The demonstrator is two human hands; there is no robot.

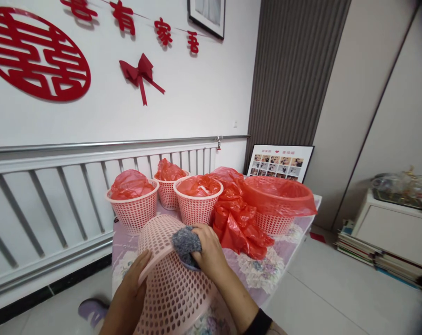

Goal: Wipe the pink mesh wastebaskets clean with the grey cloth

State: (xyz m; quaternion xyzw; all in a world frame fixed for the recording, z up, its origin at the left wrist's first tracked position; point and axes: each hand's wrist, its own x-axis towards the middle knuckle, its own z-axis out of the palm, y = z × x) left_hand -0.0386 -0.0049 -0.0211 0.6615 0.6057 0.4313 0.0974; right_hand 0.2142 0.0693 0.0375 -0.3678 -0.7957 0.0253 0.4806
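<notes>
my left hand (130,284) is curled on the rim of a tilted pink basket (176,293), by the table's (263,274) left side; the basket's bottom portion and the near edge are cut off. my right hand (207,251) bunches a grey cloth (186,244), covering some rim. toward the right edge, red plastic (281,188) partly hides another basket (274,224).

From the person's head, the camera is looking forward and down, taking in the left hand (136,274), right hand (209,251) and perforated pink basket (176,298) close below, and facing the white radiator (74,204) and slatted wall panel (295,60) farther off.
</notes>
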